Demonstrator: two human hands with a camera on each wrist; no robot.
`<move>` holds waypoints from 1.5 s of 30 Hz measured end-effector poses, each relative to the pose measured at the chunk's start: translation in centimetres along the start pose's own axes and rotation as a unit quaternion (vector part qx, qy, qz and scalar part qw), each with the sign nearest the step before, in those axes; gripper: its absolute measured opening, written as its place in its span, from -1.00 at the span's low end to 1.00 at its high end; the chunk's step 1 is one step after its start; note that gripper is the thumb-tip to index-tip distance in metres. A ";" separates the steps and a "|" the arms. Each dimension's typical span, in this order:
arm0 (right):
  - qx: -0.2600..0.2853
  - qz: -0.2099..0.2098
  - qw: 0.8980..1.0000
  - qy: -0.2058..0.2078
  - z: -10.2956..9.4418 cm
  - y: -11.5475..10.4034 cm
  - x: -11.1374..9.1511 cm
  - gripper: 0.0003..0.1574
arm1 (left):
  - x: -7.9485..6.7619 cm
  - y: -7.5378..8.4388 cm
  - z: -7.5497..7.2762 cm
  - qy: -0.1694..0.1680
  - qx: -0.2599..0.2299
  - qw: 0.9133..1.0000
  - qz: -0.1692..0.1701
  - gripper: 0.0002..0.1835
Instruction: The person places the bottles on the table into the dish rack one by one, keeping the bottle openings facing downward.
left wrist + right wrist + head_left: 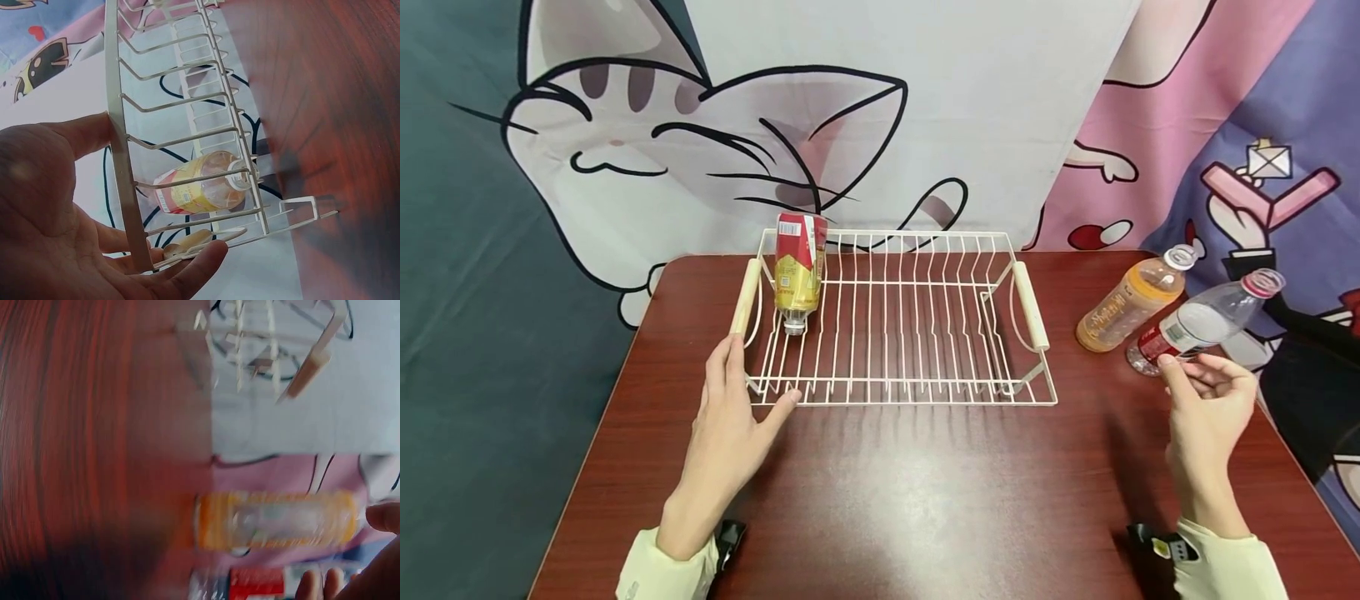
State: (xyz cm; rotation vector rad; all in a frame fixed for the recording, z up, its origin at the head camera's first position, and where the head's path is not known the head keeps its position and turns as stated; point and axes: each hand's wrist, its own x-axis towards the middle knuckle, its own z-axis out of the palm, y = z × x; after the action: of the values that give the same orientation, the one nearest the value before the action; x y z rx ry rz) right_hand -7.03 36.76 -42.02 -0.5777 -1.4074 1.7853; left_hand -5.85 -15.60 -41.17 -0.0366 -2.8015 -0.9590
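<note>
A white wire dish rack (917, 381) with pale handles stands on the table. My left hand (730, 425) rests on its front left corner, thumb at the front rail and fingers fairly straight along the left side. Inside the rack's left part, a bottle with a red and yellow label (799, 262) leans upside down, cap at the bottom. At the right, my right hand (1213, 408) has loosely bent fingers in front of a clear bottle with a red label (1206, 321). Blur in the right wrist view hides whether they touch. Beside it stands an orange-tinted bottle (281, 520).
The dark red wooden table (925, 492) has its far edge just behind the rack. A printed cloth with a cartoon cat (617, 192) hangs behind, and a pink and purple one (1187, 125) hangs at the right, close to the bottles.
</note>
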 end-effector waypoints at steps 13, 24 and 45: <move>-0.141 0.145 0.978 0.048 -2.2 0.7 5.8 0.03 | 0.0 -0.1 0.1 0.006 -0.002 1.000 0.006 0.13; -0.183 0.208 0.961 0.005 -3.0 2.1 8.4 0.21 | -0.1 -0.2 0.4 0.005 -0.011 1.000 0.010 0.09; -0.125 0.157 0.979 -0.039 -2.7 3.0 9.2 -0.21 | -0.2 -0.4 0.5 0.007 -0.014 1.000 0.008 0.08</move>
State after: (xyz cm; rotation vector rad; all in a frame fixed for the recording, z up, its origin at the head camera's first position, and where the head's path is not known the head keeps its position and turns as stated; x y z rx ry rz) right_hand -11.42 45.43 -44.66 -0.9134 -1.6853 1.9019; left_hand -5.76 -15.64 -41.85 -0.0562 -2.7708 -0.9923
